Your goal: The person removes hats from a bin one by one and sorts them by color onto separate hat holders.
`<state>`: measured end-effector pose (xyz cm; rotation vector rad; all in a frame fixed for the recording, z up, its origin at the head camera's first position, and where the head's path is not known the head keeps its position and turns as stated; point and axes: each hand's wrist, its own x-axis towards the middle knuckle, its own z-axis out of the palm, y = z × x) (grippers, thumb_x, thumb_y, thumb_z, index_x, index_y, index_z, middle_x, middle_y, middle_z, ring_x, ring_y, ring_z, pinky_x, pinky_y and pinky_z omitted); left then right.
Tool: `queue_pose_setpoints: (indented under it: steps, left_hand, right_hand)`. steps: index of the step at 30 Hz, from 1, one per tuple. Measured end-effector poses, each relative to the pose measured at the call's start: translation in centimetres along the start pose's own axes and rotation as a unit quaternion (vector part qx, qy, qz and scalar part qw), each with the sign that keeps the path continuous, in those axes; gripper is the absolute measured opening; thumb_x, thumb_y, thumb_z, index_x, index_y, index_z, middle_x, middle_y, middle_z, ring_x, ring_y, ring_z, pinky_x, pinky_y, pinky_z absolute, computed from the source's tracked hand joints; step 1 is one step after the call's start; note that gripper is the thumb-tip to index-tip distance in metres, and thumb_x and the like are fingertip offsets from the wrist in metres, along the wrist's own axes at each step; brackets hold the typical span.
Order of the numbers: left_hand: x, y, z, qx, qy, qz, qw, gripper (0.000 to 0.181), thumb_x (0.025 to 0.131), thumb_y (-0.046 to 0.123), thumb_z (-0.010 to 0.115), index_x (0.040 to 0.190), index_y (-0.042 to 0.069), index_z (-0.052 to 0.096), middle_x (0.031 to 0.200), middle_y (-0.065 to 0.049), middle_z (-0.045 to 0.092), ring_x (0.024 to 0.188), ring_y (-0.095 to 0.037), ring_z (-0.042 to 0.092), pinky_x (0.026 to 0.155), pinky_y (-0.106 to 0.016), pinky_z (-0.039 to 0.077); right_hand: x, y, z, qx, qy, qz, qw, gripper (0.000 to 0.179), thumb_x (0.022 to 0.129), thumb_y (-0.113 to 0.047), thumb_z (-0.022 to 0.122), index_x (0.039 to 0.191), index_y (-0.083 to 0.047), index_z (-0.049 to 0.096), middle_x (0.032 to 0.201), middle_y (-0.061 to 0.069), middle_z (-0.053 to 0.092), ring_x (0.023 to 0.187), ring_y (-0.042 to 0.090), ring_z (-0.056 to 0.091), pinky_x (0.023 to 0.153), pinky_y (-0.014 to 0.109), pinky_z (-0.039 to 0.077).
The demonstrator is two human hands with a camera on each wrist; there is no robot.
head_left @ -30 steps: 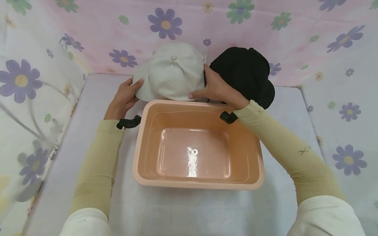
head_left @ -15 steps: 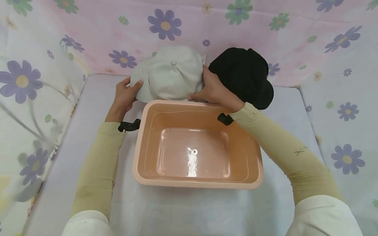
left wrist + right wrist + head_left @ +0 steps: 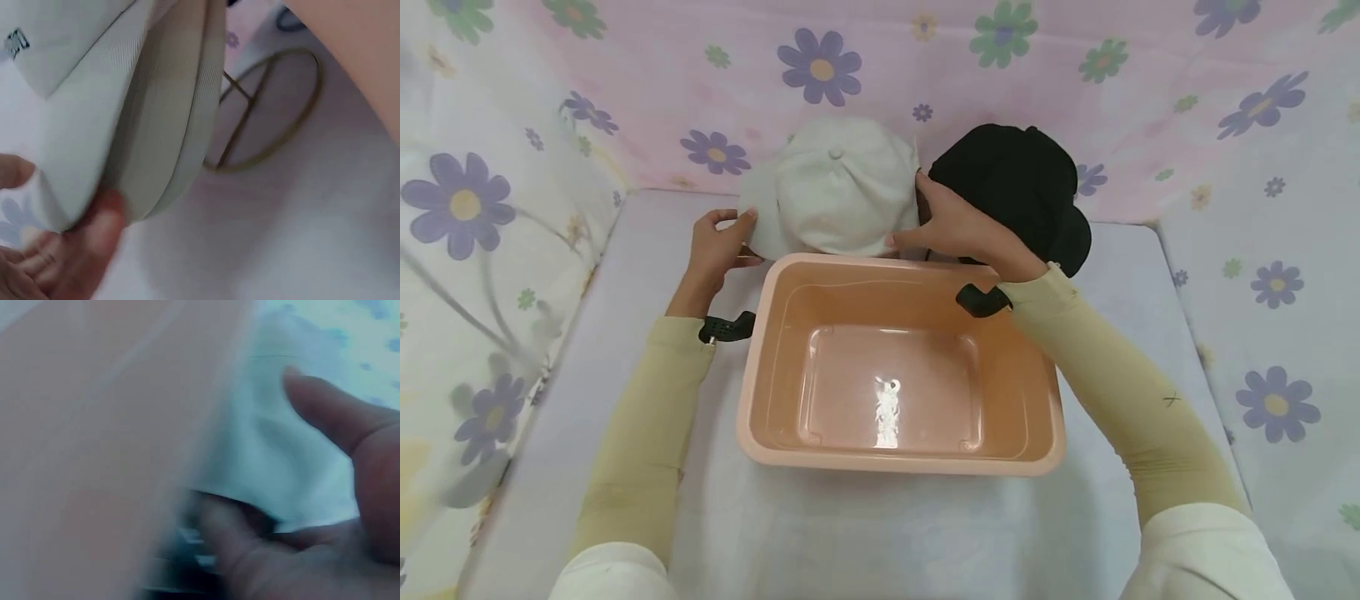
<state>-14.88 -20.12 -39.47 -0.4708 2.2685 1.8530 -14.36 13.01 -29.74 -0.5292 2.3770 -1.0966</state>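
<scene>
A white baseball cap [image 3: 850, 196] is at the back, its brim to the left. My left hand [image 3: 715, 246] pinches the brim's edge, thumb on top and fingers beneath. In the left wrist view, more pale brims [image 3: 162, 119] are layered under the pinched brim [image 3: 87, 131]. My right hand [image 3: 958, 221] grips the cap's other side. There the thumb [image 3: 319, 403] lies on the pale cloth, and the other fingers go under the cap's edge. A black cap [image 3: 1007, 187] sits just right of that hand, partly behind it.
A peach plastic tub [image 3: 895, 465] stands in front of the caps, nothing inside it. Its far rim is close to the white cap. A brass-coloured wire stand [image 3: 250, 103] with an oval base shows beside the brims. Flowered cloth walls [image 3: 880, 75] enclose the table [image 3: 880, 533].
My left hand has shifted its hold toward the very edge of the brim, with fingers more spread. The white cap has moved only slightly. The tub and black cap stay put.
</scene>
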Motion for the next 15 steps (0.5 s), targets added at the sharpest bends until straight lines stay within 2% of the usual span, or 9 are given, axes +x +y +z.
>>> queue_pose_setpoints:
  steps: [2, 4, 6, 8, 11, 13, 15]
  left_hand:
    - [-0.4, 0.1, -0.2, 0.060, -0.007, 0.003, 0.9982, 0.065, 0.092, 0.042, 0.051, 0.138, 0.001, 0.030, 0.103, -0.020, 0.059, 0.065, -0.019, 0.068, 0.063, -0.031, 0.056]
    - [-1.1, 0.1, -0.6, 0.143, -0.013, 0.019, 0.9894, 0.067, 0.094, 0.044, 0.044, 0.141, 0.001, 0.025, 0.106, -0.024, 0.060, 0.076, -0.025, 0.069, 0.069, -0.035, 0.056]
    - [-1.9, 0.0, -1.1, 0.221, -0.014, 0.047, 0.9740, 0.068, 0.094, 0.046, 0.040, 0.143, 0.002, 0.023, 0.114, -0.025, 0.059, 0.093, -0.031, 0.065, 0.077, -0.041, 0.053]
    - [-2.8, -0.3, -1.7, 0.277, -0.010, 0.082, 0.9573, 0.069, 0.095, 0.048, 0.037, 0.145, 0.003, 0.022, 0.121, -0.025, 0.056, 0.105, -0.037, 0.058, 0.084, -0.047, 0.048]
    - [-4.1, -0.8, -2.8, 0.314, -0.006, 0.142, 0.9387, 0.067, 0.096, 0.044, 0.038, 0.147, 0.005, 0.019, 0.129, -0.028, 0.048, 0.116, -0.043, 0.048, 0.091, -0.056, 0.039]
    - [-5.0, -1.1, -3.5, 0.328, -0.010, 0.175, 0.9283, 0.065, 0.097, 0.041, 0.038, 0.148, 0.006, 0.018, 0.136, -0.028, 0.041, 0.122, -0.045, 0.041, 0.096, -0.058, 0.034]
    - [-5.9, -1.6, -4.2, 0.348, -0.010, 0.211, 0.9133, 0.063, 0.097, 0.038, 0.040, 0.148, 0.006, 0.020, 0.141, -0.027, 0.036, 0.128, -0.045, 0.035, 0.101, -0.058, 0.028]
  right_hand:
    - [-1.7, -0.9, -1.0, -0.013, -0.012, 0.010, 0.9998, 0.091, 0.084, -0.034, 0.069, 0.150, -0.014, 0.010, 0.140, 0.007, 0.037, 0.124, 0.020, 0.042, 0.102, 0.034, 0.038]
    - [-3.9, -1.9, -2.1, -0.021, -0.005, 0.012, 0.9997, 0.087, 0.086, -0.036, 0.065, 0.150, -0.014, 0.010, 0.143, 0.007, 0.034, 0.128, 0.021, 0.038, 0.106, 0.035, 0.033]
    - [-6.7, -2.6, -2.9, -0.026, 0.024, 0.001, 0.9994, 0.084, 0.088, -0.034, 0.063, 0.150, -0.015, 0.010, 0.148, 0.006, 0.029, 0.133, 0.022, 0.032, 0.110, 0.036, 0.027]
    - [-9.5, -3.0, -3.6, -0.025, 0.064, -0.026, 0.9973, 0.077, 0.090, -0.031, 0.062, 0.150, -0.018, 0.015, 0.149, 0.004, 0.028, 0.135, 0.020, 0.029, 0.112, 0.036, 0.022]
    - [-13.5, -3.2, -4.1, -0.040, 0.125, -0.056, 0.9897, 0.070, 0.092, -0.024, 0.060, 0.148, -0.027, 0.019, 0.149, 0.000, 0.032, 0.137, 0.018, 0.028, 0.112, 0.039, 0.020]
    - [-15.8, -3.0, -4.2, -0.050, 0.164, -0.059, 0.9835, 0.066, 0.093, -0.020, 0.058, 0.147, -0.031, 0.021, 0.148, -0.003, 0.032, 0.137, 0.015, 0.026, 0.112, 0.039, 0.018]
    - [-17.5, -2.1, -4.1, -0.072, 0.205, -0.056, 0.9746, 0.064, 0.094, -0.018, 0.056, 0.146, -0.033, 0.023, 0.148, -0.007, 0.033, 0.137, 0.011, 0.026, 0.113, 0.033, 0.018]
